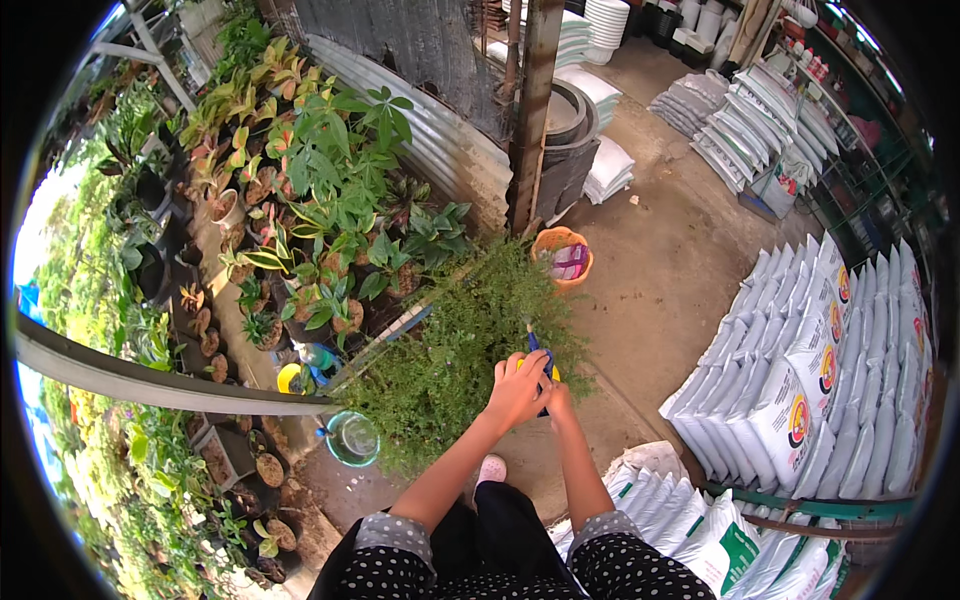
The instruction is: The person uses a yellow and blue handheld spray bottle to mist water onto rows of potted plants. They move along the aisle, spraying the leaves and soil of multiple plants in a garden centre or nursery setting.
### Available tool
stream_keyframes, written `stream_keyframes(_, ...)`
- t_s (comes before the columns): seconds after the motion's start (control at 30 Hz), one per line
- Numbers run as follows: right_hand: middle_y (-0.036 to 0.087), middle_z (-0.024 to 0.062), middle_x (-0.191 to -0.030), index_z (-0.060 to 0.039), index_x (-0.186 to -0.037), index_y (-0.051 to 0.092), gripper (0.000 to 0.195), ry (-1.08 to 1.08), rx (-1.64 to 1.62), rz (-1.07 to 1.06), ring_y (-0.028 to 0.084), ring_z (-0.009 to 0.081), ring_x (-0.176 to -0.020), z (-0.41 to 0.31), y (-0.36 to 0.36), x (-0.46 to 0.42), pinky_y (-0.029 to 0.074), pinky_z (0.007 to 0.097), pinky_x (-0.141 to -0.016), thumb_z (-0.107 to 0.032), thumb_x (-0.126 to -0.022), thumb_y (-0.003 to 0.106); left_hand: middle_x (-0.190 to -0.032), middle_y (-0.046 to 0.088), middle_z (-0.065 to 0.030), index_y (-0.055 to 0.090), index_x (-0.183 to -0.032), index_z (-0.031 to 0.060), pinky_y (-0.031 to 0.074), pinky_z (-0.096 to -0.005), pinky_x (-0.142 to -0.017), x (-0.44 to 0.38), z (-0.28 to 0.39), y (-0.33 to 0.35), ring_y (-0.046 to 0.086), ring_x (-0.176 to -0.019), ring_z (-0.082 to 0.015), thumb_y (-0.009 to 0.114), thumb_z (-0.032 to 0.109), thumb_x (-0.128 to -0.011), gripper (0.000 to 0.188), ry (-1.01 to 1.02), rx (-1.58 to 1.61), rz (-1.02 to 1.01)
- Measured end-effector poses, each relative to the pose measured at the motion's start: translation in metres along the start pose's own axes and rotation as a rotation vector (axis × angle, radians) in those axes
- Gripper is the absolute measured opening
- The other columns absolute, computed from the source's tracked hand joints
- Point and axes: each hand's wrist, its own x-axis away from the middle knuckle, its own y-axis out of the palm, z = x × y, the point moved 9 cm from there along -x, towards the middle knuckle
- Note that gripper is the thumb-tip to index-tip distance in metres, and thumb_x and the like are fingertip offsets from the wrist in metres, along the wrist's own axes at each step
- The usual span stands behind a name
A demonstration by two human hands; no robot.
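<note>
Both hands are together on a blue and yellow hand sprayer (533, 341), whose thin tan nozzle tip points away from me into a bushy green plant (465, 330). My left hand (516, 388) wraps over the sprayer's upper side. Close against it on the right, my right hand (556, 395) grips the lower part. The fingers hide most of the sprayer's body. Fine leafy stems of the plant spread in front of and to the left of my hands.
An orange plastic basket (556, 238) with a purple packet stands beyond the plant. White sacks (780, 405) are stacked at right, more sacks (675, 525) near my right arm. Potted plants (337, 225) fill the left. A clear basin (353, 439) sits beside the metal post (172, 379).
</note>
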Motion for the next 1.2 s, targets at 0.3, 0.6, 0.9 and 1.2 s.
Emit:
stream_keyframes(0.3, 0.056, -0.0007, -0.072, -0.0057, -0.082, 0.06, 0.03, 0.094, -0.188, 0.08, 0.051, 0.007, -0.06, 0.107, -0.048, 0.036, 0.039, 0.0226, -0.052, -0.035, -0.087, 0.055, -0.136, 0.037, -0.004, 0.042, -0.128, 0.006, 0.029, -0.0424, -0.093, 0.06, 0.029, 0.055, 0.037, -0.115, -0.0307, 0.06, 0.028, -0.067, 0.068, 0.129, 0.132, -0.183)
stream_keyframes(0.6, 0.055, -0.0014, -0.068, -0.0062, -0.082, 0.059, 0.025, 0.174, -0.196, 0.242, 0.051, 0.0071, -0.057, 0.165, -0.104, 0.116, 0.039, 0.0221, -0.051, -0.032, -0.084, 0.058, -0.137, 0.037, -0.0032, 0.043, -0.126, 0.0085, 0.033, -0.0424, -0.087, 0.122, 0.075, 0.105, 0.04, -0.112, -0.0285, 0.061, 0.029, -0.069, 0.064, 0.252, 0.121, -0.431)
stream_keyframes(0.9, 0.052, 0.0019, -0.054, -0.0045, -0.064, 0.057, 0.035, 0.19, 0.203, 0.117, 0.049, 0.01, -0.047, 0.224, -0.06, 0.172, 0.037, 0.0239, -0.046, -0.034, -0.083, 0.059, -0.129, 0.043, -0.0076, 0.045, -0.124, 0.0059, 0.035, -0.0442, -0.087, 0.221, 0.049, 0.077, 0.044, -0.108, -0.0284, 0.059, 0.031, -0.071, 0.061, 0.194, 0.088, -0.572)
stream_keyframes(1.2, 0.055, 0.007, -0.054, 0.0015, -0.073, 0.06, 0.046, 0.213, 0.402, -0.207, 0.054, 0.0168, -0.049, 0.276, 0.068, 0.221, 0.041, 0.0289, -0.05, -0.044, -0.082, 0.055, -0.105, 0.052, -0.0106, 0.055, -0.103, 0.0031, 0.039, -0.0428, -0.08, 0.319, -0.005, 0.022, 0.051, -0.099, -0.028, 0.06, 0.039, -0.07, 0.049, -0.028, -0.112, -0.612)
